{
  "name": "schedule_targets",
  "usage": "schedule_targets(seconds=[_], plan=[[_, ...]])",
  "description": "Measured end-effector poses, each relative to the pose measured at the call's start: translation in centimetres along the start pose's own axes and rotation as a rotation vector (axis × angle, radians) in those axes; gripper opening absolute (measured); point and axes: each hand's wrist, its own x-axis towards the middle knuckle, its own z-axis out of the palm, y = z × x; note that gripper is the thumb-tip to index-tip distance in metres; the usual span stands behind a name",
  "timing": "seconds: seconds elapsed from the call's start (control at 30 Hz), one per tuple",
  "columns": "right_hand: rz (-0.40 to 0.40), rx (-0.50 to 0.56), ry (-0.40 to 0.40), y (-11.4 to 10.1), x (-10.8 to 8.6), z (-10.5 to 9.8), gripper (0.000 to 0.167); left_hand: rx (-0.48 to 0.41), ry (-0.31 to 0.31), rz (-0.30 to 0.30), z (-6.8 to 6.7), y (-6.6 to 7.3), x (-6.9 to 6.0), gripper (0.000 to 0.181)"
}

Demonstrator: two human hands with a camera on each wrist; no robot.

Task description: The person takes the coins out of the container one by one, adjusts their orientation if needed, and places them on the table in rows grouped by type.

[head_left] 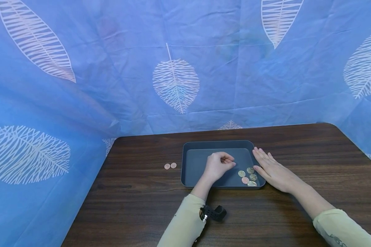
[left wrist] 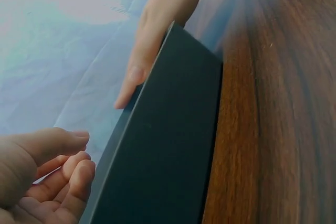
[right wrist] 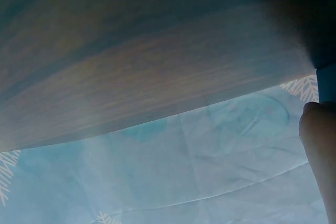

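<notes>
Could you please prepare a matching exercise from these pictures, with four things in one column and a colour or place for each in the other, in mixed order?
Things:
1. tray
2. left hand
3. right hand
4. two coins left of the tray

Colours and places:
a. at the tray's right edge
b. copper-coloured
c. over the inside of the tray
d. dark grey

Right pairs: 1-d, 2-c, 3-a, 4-b
</notes>
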Motion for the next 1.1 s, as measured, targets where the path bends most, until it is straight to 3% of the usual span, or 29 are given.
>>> schedule_targets(seconds=[0.3, 0.63, 0.9, 1.1], plan=[[0.0, -0.008, -0.003, 0.0, -0.1, 0.0, 0.067, 0.072, -0.061, -0.047, 1.8, 0.1, 0.9, 0.009], [0.001, 0.006, -0.013, 0.0, -0.3, -0.1, 0.067, 0.136, -0.117, -0.08, 3.1, -0.3, 1.0, 0.009], [-0.015, 0.02, 0.007, -0.3, -0.3, -0.1, 0.067, 0.169, -0.144, -0.11, 3.6, -0.7, 0.7, 0.011], [-0.01, 0.014, 0.01, -0.2, -0.2, -0.1, 0.066, 0.214, -0.164, -0.095, 3.8, -0.8, 0.9, 0.014]])
